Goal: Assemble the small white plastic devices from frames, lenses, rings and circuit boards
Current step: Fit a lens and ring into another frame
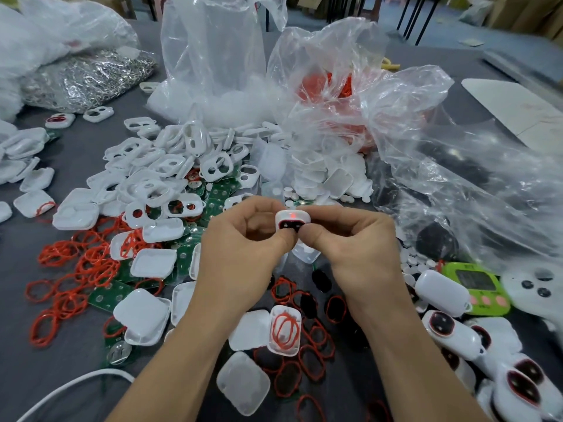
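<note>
Both hands pinch one white device (pixel 292 222) above the desk (pixel 45 376): left hand (pixel 246 242) on its left side, right hand (pixel 350 239) on its right. A red light glows on it. Red rings (pixel 79 269) and frames (pixel 158 166) lie around.

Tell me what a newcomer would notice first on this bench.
At centre, the left hand and right hand pinch a small white device with a red light glowing on it. Red rings sprawl over the left of the grey table, and crumpled clear bags tower behind.
</note>
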A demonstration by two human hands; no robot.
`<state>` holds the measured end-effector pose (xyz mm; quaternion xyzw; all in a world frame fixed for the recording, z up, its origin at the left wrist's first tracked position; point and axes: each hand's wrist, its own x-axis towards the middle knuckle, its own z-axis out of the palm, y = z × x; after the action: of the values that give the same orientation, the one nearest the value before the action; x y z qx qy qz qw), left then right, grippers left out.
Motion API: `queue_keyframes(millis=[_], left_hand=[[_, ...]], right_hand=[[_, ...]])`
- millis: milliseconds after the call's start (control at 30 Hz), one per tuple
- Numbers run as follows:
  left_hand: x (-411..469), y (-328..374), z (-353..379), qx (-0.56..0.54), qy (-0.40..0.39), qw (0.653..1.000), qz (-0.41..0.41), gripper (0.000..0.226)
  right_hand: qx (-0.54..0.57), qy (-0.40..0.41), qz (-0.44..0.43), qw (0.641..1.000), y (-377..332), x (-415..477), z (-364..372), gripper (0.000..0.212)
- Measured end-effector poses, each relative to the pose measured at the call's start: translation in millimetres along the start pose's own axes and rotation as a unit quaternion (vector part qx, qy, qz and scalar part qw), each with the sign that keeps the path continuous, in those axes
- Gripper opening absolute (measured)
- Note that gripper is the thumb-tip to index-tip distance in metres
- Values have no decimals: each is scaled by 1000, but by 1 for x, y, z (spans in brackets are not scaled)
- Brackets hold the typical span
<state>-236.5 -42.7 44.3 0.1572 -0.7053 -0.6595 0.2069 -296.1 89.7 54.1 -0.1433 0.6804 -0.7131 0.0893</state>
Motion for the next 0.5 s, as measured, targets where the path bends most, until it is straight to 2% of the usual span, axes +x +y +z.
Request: queue_keyframes(millis=[100,233,333,500], left_hand=[[-2,2,-1,53,33,997,46,22],[-6,1,-2,136,77,984,84,35],[-5,-2,1,183,80,977,74,33],[-2,-9,-1,211,41,976,41,44]], right_hand=[[-66,19,-56,996,-2,-1,-2,22],[-190,45,-133,972,0,-3,-4,27],[-204,41,-112,972,5,-1,-4,28],[-191,-35,-22,981,12,3,-7,27]])
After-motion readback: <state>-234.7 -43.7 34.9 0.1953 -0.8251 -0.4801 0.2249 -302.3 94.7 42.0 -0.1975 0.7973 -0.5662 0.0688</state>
